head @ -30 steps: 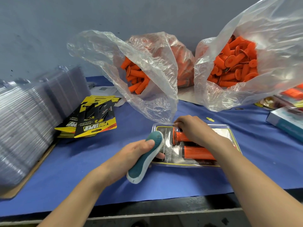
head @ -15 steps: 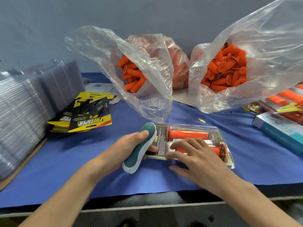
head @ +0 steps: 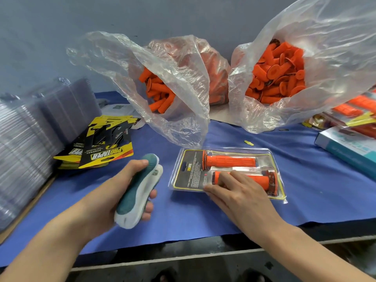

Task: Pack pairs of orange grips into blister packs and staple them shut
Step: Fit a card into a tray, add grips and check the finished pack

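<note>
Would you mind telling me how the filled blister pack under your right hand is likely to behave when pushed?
The blister pack would probably slide flat rather than roll: its two orange grips sit in moulded pockets. It looks stiff with its card insert, though the thin clear rim may flex. The glossy plastic could slip under the flat right hand.

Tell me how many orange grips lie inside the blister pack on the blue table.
2. One orange grip lies along the far side of the blister pack; the second grip lies along its near side, partly under the right hand. None seems hidden.
</note>
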Tool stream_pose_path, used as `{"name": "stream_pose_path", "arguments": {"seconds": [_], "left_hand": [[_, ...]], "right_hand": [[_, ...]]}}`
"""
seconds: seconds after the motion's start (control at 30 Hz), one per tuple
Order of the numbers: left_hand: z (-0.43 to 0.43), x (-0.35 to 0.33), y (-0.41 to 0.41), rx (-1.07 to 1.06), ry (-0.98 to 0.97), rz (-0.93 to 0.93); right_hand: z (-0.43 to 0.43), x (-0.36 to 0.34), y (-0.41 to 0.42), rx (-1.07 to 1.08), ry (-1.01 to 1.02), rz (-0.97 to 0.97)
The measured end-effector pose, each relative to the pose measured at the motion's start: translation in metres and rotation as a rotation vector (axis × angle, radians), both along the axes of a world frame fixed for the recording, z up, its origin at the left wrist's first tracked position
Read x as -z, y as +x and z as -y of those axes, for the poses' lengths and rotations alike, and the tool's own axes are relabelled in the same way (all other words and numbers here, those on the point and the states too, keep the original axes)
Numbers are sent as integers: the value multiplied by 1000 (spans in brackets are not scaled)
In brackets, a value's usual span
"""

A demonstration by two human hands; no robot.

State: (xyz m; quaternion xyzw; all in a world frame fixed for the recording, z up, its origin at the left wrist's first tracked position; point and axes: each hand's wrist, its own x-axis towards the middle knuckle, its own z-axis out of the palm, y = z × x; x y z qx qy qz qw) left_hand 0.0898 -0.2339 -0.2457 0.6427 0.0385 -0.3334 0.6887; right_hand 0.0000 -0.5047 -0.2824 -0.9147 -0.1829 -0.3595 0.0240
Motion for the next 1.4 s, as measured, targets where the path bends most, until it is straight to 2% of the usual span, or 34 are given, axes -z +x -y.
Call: {"name": "stream_pose_path", "arguments": {"seconds": [0.07, 0.23, 0.87, 1.27, 1.4], "left_hand": [[0, -2, -8, 89, -46, -166], [42, -1, -30, 240, -109, -308], [80, -8, -44, 118, -37, -67], [86, 0, -44, 70, -19, -30], [90, 2, -46, 46, -37, -17]], "right_hand": [[0, -1, 1, 4, -6, -15], [0, -5, 6, 17, 47, -30], [-8, -9, 7, 11, 31, -69], [-13, -3, 7, 26, -28, -60], [-17, 1, 9, 106, -54, -34]]}}
